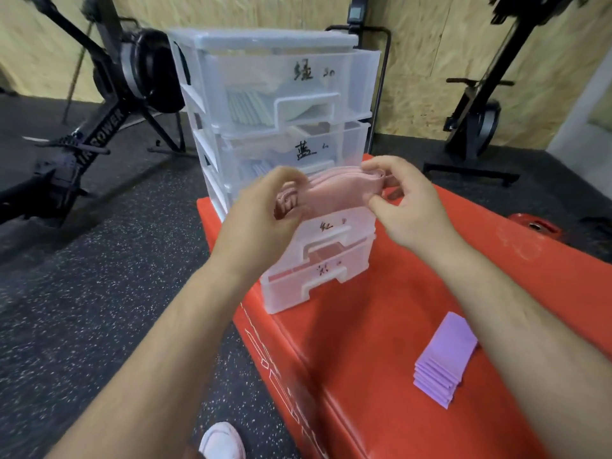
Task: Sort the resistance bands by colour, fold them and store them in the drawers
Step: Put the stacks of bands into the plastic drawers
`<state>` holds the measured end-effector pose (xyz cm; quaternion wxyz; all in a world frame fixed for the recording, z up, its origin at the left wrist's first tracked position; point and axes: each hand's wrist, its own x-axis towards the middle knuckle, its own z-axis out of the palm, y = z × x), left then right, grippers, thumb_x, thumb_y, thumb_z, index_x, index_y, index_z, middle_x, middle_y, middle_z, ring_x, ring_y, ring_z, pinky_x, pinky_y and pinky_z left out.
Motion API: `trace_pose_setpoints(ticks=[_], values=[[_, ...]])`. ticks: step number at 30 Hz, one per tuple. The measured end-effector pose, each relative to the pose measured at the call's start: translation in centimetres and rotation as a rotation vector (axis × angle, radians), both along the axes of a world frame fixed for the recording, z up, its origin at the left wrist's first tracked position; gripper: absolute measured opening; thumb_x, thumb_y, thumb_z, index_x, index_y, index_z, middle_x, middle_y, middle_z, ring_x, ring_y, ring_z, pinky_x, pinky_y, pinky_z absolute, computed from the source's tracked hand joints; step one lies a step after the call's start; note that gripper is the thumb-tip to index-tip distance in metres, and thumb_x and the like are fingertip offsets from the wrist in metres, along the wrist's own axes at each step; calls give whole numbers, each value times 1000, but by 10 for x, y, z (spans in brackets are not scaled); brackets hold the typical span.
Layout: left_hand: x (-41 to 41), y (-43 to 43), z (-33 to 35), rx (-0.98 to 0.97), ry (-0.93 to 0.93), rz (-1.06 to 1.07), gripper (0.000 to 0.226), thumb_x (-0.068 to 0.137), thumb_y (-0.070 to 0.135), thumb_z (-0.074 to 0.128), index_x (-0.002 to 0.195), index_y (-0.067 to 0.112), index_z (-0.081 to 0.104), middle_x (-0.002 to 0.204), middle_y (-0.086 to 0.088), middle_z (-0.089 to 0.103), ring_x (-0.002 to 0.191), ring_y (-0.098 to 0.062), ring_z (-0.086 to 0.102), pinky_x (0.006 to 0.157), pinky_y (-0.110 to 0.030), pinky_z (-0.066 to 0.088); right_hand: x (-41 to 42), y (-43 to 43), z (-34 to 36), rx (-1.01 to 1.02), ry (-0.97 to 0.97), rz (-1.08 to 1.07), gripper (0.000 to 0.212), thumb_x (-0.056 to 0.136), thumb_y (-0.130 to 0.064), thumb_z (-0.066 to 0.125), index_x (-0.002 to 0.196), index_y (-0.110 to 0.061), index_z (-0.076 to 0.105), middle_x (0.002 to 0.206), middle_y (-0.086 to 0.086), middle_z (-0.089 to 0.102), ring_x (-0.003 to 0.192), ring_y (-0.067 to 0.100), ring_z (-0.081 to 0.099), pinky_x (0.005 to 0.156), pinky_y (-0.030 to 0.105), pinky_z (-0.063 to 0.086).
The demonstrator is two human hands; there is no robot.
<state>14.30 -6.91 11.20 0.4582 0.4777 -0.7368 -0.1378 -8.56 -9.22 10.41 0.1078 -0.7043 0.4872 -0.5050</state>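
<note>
A clear plastic drawer tower [212, 81] stands on a red padded block [381, 326]; each drawer front bears a handwritten label. Folded green bands [248, 106] show in the top drawer [357, 81], pale blue ones in the second drawer [347, 144]. Both hands hold a stack of folded pink bands [334, 193] in front of the third drawer [361, 223]. My left hand [265, 210] grips its left end and my right hand [407, 200] pinches its right end. The bottom drawer [298, 289] is pulled out. A stack of folded purple bands [445, 359] lies on the block at the right.
A black air bike [99, 104] stands on the speckled rubber floor at the left. Another black machine [477, 127] stands at the back right. A red weight plate [536, 225] lies beyond the block. My white shoe [222, 440] shows at the bottom.
</note>
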Motion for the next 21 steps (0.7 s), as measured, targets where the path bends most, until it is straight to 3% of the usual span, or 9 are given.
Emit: trace_pose_setpoints(ticks=[2, 5, 9, 13, 15, 18, 21], values=[[3, -14, -2, -27, -92, 49, 33, 85, 21, 74, 112, 32, 60, 105, 22, 58, 94, -1, 53, 72, -6, 34, 7, -22, 2, 16, 58, -37, 44, 77, -1, 65, 105, -35, 65, 107, -12, 65, 88, 0, 57, 77, 14, 44], [4, -31, -11, -9, -187, 116, 33, 88, 15, 69, 116, 30, 61, 114, 12, 60, 96, -10, 53, 74, -20, 35, 12, -45, -4, 106, 123, -50, 42, 73, -6, 72, 101, -36, 67, 102, -18, 68, 92, 1, 60, 86, 18, 46], [-2, -46, -18, -22, -282, 117, 37, 87, 7, 63, 117, 29, 60, 114, 2, 62, 102, -23, 59, 78, -35, 50, 11, -60, -17, 182, 48, -86, 42, 71, -5, 73, 95, -39, 68, 96, -21, 68, 92, 2, 61, 83, 19, 45], [-5, -50, -21, 8, -325, 117, 38, 88, 4, 59, 122, 20, 62, 112, -4, 61, 102, -27, 58, 82, -41, 50, 9, -63, -25, 250, 35, -87, 40, 78, -10, 67, 111, -33, 71, 109, -19, 69, 106, 5, 57, 94, 21, 41], [-7, -47, -22, -12, -326, 108, 35, 91, 6, 59, 125, 13, 63, 116, -6, 62, 107, -29, 57, 87, -40, 48, 8, -52, -32, 98, 95, -169, 38, 83, -13, 64, 118, -24, 70, 116, -11, 67, 115, 10, 50, 101, 20, 34], [-14, -36, -27, -180, -355, 23, 25, 90, 5, 62, 114, 7, 68, 112, -9, 64, 102, -35, 59, 86, -44, 49, 9, -27, -55, -171, 114, -315, 31, 78, -8, 58, 106, -16, 68, 107, -5, 65, 106, 18, 50, 96, 23, 36], [-25, -23, -44, -259, -459, -6, 14, 85, 7, 61, 98, 8, 68, 96, -7, 60, 88, -33, 55, 74, -45, 49, 16, -13, -82, -123, 162, -299, 27, 79, -12, 56, 102, -20, 66, 104, -7, 62, 102, 22, 51, 94, 29, 41]])
